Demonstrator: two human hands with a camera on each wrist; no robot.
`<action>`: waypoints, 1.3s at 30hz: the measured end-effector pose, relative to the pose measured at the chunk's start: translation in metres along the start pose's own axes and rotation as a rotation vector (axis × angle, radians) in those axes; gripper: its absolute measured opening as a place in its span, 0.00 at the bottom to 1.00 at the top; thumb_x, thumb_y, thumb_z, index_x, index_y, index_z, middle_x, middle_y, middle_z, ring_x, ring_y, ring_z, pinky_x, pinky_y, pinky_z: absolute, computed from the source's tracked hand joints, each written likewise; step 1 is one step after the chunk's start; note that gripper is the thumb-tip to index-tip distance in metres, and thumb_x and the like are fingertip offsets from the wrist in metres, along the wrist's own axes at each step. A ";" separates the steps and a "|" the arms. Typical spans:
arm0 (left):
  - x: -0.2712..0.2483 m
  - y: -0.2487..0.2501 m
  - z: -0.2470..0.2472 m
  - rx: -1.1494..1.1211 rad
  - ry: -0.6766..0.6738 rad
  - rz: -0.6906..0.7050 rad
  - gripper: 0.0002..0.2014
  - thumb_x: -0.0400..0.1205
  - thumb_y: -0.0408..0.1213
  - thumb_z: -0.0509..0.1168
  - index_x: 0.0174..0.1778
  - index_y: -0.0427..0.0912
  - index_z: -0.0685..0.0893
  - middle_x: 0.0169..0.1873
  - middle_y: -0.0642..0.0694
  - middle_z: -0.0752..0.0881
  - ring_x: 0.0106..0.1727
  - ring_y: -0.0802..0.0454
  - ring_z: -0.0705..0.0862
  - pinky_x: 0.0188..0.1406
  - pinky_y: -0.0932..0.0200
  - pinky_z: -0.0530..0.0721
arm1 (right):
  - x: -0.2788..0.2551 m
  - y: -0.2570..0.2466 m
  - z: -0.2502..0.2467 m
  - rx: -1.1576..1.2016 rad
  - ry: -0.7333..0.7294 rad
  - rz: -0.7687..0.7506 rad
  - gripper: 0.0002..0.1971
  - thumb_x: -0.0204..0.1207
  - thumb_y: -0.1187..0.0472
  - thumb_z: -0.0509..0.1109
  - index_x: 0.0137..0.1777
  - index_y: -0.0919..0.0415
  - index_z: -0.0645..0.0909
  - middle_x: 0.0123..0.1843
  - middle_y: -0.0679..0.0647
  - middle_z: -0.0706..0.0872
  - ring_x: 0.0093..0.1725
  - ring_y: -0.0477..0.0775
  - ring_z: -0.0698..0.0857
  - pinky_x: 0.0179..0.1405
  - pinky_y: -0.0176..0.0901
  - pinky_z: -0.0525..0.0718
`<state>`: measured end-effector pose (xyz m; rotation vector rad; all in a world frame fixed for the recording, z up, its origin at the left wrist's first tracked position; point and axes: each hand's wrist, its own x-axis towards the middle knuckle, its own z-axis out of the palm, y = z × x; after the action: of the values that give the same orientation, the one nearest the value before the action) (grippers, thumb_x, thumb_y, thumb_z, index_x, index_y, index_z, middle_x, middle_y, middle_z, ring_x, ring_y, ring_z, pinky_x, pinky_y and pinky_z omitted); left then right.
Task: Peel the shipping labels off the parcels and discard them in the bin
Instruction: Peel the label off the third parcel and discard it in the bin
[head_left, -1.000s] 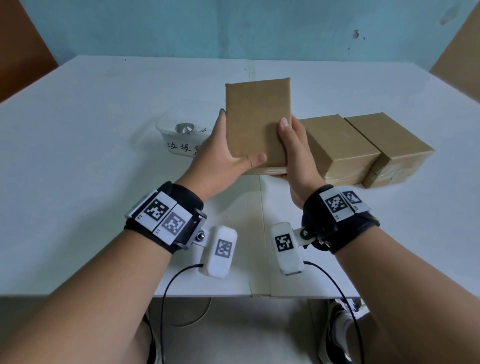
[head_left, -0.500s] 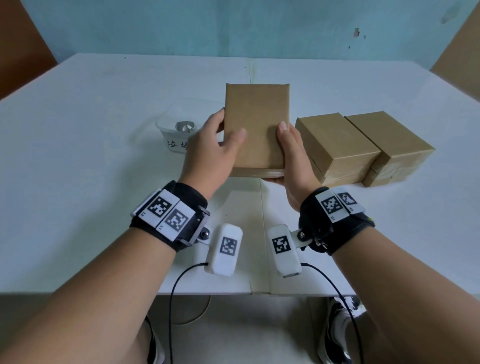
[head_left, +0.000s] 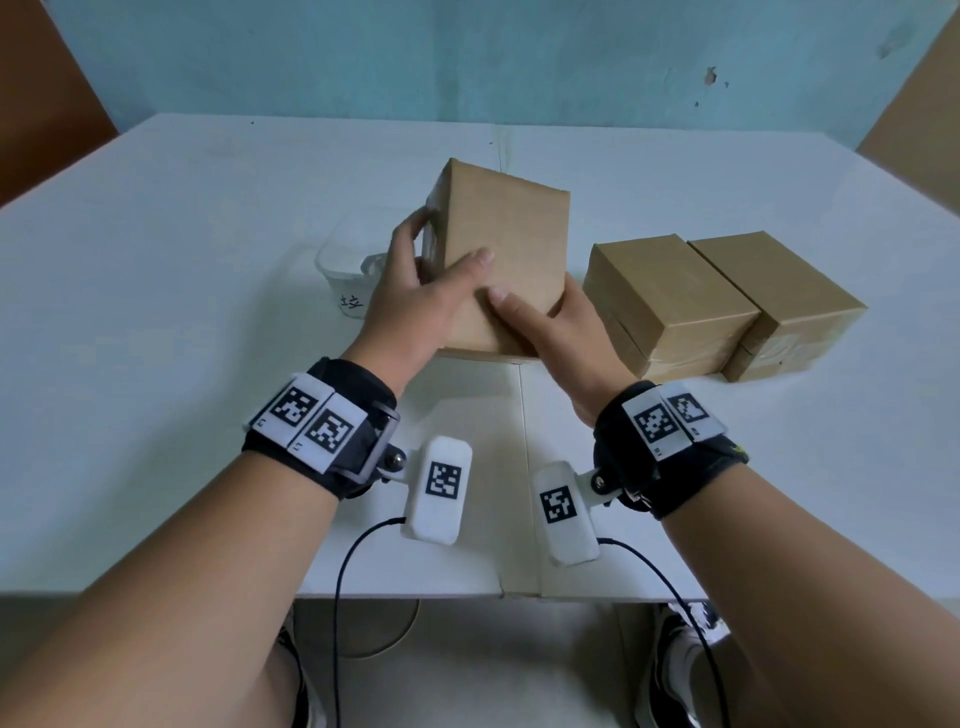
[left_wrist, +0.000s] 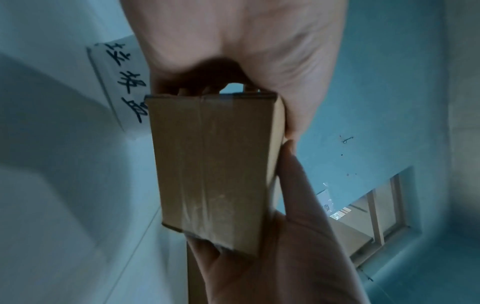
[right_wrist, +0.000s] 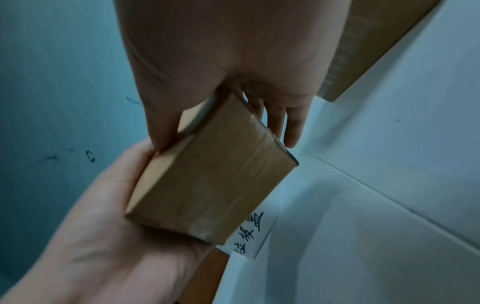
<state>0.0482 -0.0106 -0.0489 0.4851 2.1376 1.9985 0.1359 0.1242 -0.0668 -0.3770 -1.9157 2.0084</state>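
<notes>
Both hands hold one brown cardboard parcel (head_left: 511, 234) above the middle of the white table (head_left: 156, 338), standing on end and turned so a corner edge faces me. My left hand (head_left: 441, 270) grips its left side, thumb across the front face. My right hand (head_left: 550, 322) grips the lower right corner, thumb on the front and fingers behind. The left wrist view shows a taped face of the parcel (left_wrist: 215, 164); the right wrist view shows the same parcel (right_wrist: 213, 181). A pale patch on its left face is too small to identify. The clear plastic bin (head_left: 345, 260) with handwriting stands just left of it.
Two more brown parcels (head_left: 665, 296) (head_left: 779, 291) lie side by side on the table to the right of the hands. A seam (head_left: 522, 467) in the tabletop runs toward me between my wrists. A blue wall stands behind the table.
The parcel has been turned from facing me flat to corner-on, showing its left face. My left thumb has slid onto the front face. My right hand has dropped to the lower corner.
</notes>
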 end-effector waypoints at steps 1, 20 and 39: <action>-0.002 0.001 0.001 0.022 -0.006 0.021 0.38 0.74 0.57 0.74 0.79 0.61 0.67 0.64 0.54 0.83 0.63 0.57 0.86 0.64 0.51 0.86 | 0.000 0.001 0.000 -0.018 0.008 -0.017 0.22 0.83 0.59 0.80 0.73 0.60 0.79 0.65 0.53 0.92 0.59 0.42 0.93 0.54 0.35 0.90; -0.006 -0.002 0.007 0.282 0.019 0.124 0.36 0.86 0.50 0.66 0.86 0.51 0.54 0.77 0.45 0.64 0.70 0.53 0.70 0.70 0.56 0.70 | 0.010 0.009 -0.017 -0.157 -0.116 -0.010 0.38 0.63 0.47 0.91 0.70 0.59 0.82 0.64 0.54 0.93 0.64 0.55 0.93 0.68 0.61 0.91; -0.019 0.003 0.016 0.276 -0.012 0.146 0.45 0.77 0.73 0.48 0.86 0.52 0.51 0.74 0.46 0.64 0.74 0.47 0.72 0.76 0.40 0.75 | 0.011 0.012 -0.010 -0.398 0.241 -0.083 0.23 0.90 0.42 0.68 0.37 0.55 0.72 0.33 0.45 0.76 0.33 0.46 0.73 0.33 0.42 0.68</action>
<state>0.0717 -0.0021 -0.0487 0.7104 2.4480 1.7681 0.1289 0.1374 -0.0784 -0.5972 -2.1254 1.4479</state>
